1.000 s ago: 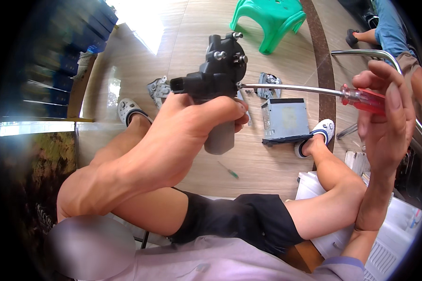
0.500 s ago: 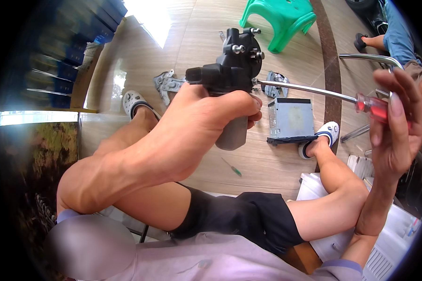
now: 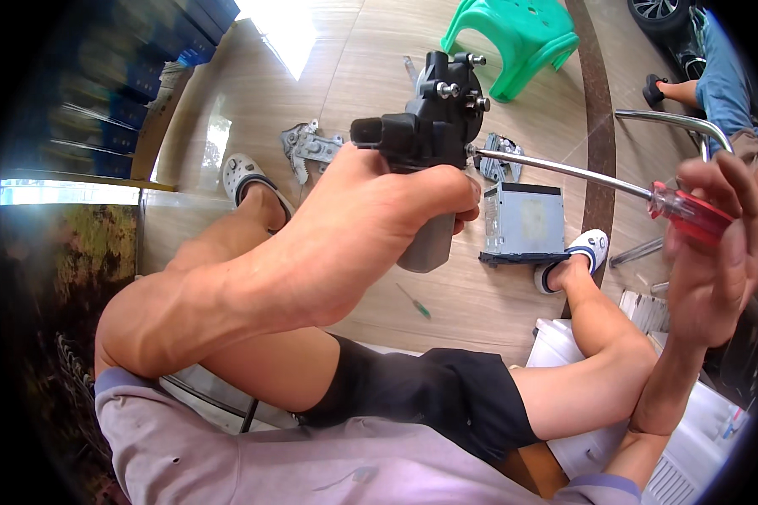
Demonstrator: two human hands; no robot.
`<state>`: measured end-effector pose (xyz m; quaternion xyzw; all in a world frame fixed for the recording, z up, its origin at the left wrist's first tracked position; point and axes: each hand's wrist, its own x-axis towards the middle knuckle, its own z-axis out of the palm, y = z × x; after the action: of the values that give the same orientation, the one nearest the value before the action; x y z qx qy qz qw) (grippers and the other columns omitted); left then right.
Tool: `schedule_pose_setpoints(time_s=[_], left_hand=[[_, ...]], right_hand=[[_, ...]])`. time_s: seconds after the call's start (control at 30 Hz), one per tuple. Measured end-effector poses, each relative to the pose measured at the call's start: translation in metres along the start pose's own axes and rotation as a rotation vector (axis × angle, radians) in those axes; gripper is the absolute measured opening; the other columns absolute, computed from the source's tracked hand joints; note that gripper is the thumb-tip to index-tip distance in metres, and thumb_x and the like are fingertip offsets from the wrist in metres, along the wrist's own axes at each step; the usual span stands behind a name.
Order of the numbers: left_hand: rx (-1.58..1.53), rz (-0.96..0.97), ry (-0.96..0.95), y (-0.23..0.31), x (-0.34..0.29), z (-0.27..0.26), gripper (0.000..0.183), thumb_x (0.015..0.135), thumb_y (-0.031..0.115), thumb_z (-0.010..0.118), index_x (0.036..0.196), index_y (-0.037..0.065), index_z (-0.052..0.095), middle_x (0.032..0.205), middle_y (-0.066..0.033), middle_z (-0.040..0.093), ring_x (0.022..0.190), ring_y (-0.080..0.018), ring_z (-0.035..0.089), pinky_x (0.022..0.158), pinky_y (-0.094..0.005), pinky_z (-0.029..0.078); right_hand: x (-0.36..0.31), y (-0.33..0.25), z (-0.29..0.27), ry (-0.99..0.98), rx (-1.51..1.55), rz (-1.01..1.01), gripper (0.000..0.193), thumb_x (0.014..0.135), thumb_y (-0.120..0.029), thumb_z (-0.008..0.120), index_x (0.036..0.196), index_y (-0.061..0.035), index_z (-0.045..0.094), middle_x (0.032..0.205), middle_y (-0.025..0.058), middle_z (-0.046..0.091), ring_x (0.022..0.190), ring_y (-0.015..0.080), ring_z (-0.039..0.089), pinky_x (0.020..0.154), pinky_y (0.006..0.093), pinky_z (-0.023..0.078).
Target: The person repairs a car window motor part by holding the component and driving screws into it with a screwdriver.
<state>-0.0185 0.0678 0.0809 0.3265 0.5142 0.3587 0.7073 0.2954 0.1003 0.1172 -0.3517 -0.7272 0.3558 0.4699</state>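
Observation:
My left hand [image 3: 387, 210] is wrapped round a small electric motor [image 3: 434, 139] with a black gear housing and a grey can below. Several bolts stick out of the housing on its right side. In my right hand [image 3: 716, 273] is a screwdriver [image 3: 577, 174] with a long steel shaft and a clear red handle. Its tip meets a bolt or screw on the right side of the housing, beside my left thumb. The fingers of my right hand curl loosely about the handle; my left fingertips are mostly hidden behind the motor.
On the floor lie a metal geared bracket [image 3: 307, 150], another mechanical part [image 3: 501, 156], a grey metal box [image 3: 526, 220] and a small green-handled screwdriver [image 3: 417, 305]. A green stool [image 3: 518, 38] stands ahead. Blue boxes [image 3: 109, 130] line the left; another person's leg [image 3: 724, 93] shows far right.
The motor and screwdriver have shifted slightly right in view. My right hand has rolled on the handle, its fingers loosening, and more of the red handle shows. The tip stays at the housing.

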Motion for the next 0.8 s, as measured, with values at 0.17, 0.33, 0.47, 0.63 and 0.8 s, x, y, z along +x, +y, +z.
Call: schedule_pose_setpoints(time_s=[0.17, 0.33, 0.47, 0.63, 0.8], left_hand=[[0.002, -0.003, -0.024, 0.001, 0.000, 0.003, 0.023, 0.089, 0.015, 0.071, 0.103, -0.003, 0.070, 0.094, -0.0091, 0.071, 0.090, -0.0155, 0.065, 0.083, -0.0297, 0.049], [0.029, -0.011, 0.018, -0.003, 0.002, 0.002, 0.021, 0.089, 0.015, 0.070, 0.102, -0.003, 0.070, 0.093, -0.0091, 0.070, 0.089, -0.0152, 0.064, 0.081, -0.0302, 0.048], [0.018, -0.041, -0.028, 0.000, 0.003, 0.005, 0.021, 0.089, 0.015, 0.070, 0.101, -0.002, 0.069, 0.093, -0.0093, 0.070, 0.088, -0.0150, 0.064, 0.080, -0.0301, 0.048], [0.011, -0.019, 0.001, -0.003, 0.003, 0.002, 0.022, 0.088, 0.016, 0.071, 0.101, -0.002, 0.069, 0.092, -0.0087, 0.069, 0.087, -0.0148, 0.063, 0.080, -0.0299, 0.046], [0.015, -0.015, -0.014, -0.003, 0.002, 0.001, 0.022, 0.088, 0.015, 0.070, 0.101, -0.002, 0.069, 0.092, -0.0087, 0.069, 0.087, -0.0153, 0.063, 0.081, -0.0305, 0.046]], right_hand=[[-0.004, -0.004, 0.009, 0.086, -0.249, -0.031, 0.054, 0.107, -0.028, 0.048, 0.146, 0.0082, 0.041, 0.130, 0.0250, 0.061, 0.059, 0.0041, 0.050, 0.050, 0.0153, 0.037], [0.003, 0.014, -0.003, -0.058, 0.023, -0.143, 0.054, 0.106, -0.027, 0.049, 0.147, 0.0082, 0.040, 0.128, 0.0256, 0.062, 0.047, 0.0026, 0.042, 0.045, 0.0144, 0.033], [-0.008, -0.013, 0.001, 0.031, -0.058, 0.086, 0.054, 0.106, -0.024, 0.046, 0.147, 0.0090, 0.039, 0.131, 0.0247, 0.061, 0.049, 0.0040, 0.044, 0.045, 0.0145, 0.033], [-0.001, -0.002, 0.008, 0.087, -0.062, 0.025, 0.057, 0.102, -0.025, 0.050, 0.148, 0.0073, 0.040, 0.129, 0.0230, 0.062, 0.059, 0.0057, 0.050, 0.049, 0.0159, 0.037], [-0.006, -0.012, 0.005, 0.094, -0.031, 0.275, 0.056, 0.102, -0.023, 0.052, 0.148, 0.0067, 0.041, 0.128, 0.0224, 0.062, 0.061, 0.0060, 0.052, 0.049, 0.0153, 0.037]])
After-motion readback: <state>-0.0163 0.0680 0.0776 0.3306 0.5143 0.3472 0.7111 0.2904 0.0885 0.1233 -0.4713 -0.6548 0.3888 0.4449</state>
